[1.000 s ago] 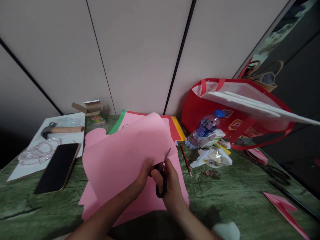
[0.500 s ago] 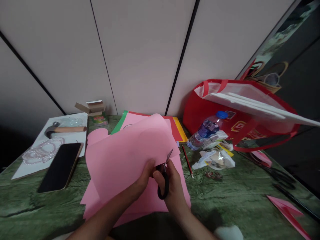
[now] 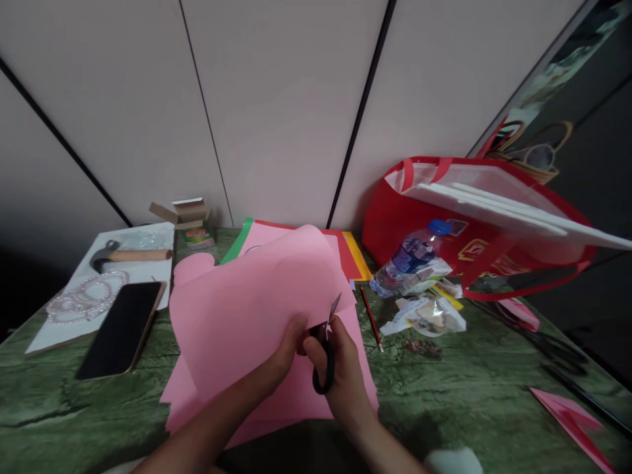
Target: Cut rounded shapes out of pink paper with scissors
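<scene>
A large pink paper sheet (image 3: 247, 303) curls up over more pink sheets (image 3: 286, 405) on the green table. My left hand (image 3: 291, 345) pinches its lower right edge, thumb on top. Close beside it, my right hand (image 3: 343, 365) grips black-handled scissors (image 3: 324, 368), with fingers through the loops. One blade points up in front of the sheet's right edge; the other is mostly hidden by the paper and fingers. The two hands nearly touch.
At left lie a smartphone (image 3: 121, 329), a hammer (image 3: 133, 255) and bead strings (image 3: 86, 296). An opened small box (image 3: 195, 230) stands behind. To the right are a pencil (image 3: 371, 319), a water bottle (image 3: 409, 257), plastic packets (image 3: 429, 315) and a red bag (image 3: 494, 230).
Almost nothing differs. The view has shifted very slightly, and the hands, scissors and pink sheet keep nearly the same pose.
</scene>
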Motion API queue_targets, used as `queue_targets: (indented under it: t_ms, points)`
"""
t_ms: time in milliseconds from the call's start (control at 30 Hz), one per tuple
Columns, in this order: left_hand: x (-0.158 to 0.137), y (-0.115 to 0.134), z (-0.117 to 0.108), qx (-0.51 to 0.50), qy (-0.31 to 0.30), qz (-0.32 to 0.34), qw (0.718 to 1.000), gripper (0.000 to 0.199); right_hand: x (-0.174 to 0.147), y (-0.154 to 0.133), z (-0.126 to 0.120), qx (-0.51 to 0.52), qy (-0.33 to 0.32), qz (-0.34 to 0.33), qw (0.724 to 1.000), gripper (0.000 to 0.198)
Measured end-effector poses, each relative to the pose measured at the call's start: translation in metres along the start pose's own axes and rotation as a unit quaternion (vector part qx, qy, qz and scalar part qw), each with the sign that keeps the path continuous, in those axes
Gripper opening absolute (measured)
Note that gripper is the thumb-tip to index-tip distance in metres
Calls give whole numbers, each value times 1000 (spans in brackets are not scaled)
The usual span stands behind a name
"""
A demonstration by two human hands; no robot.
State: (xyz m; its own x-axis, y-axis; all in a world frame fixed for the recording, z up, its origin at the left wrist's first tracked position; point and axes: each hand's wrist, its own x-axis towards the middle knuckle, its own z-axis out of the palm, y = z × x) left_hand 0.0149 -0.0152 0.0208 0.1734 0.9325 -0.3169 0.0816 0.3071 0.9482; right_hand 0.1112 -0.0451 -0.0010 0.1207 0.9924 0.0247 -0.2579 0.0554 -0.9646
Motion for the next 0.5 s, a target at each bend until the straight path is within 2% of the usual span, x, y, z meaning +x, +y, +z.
queue_targets:
  t_ms: [133, 300, 500]
  points:
    - [-2, 2, -1, 22, 16, -1, 1000, 36, 0, -2, 1, -2, 6, 0, 1000, 28]
    - [-1, 1, -2, 49, -54, 7, 997, 45, 0, -4, 1, -29, 11, -14, 999, 21]
    - [3, -3, -1, 60, -44, -1, 997, 48, 1, -2, 0, -28, 17, -6, 999, 17]
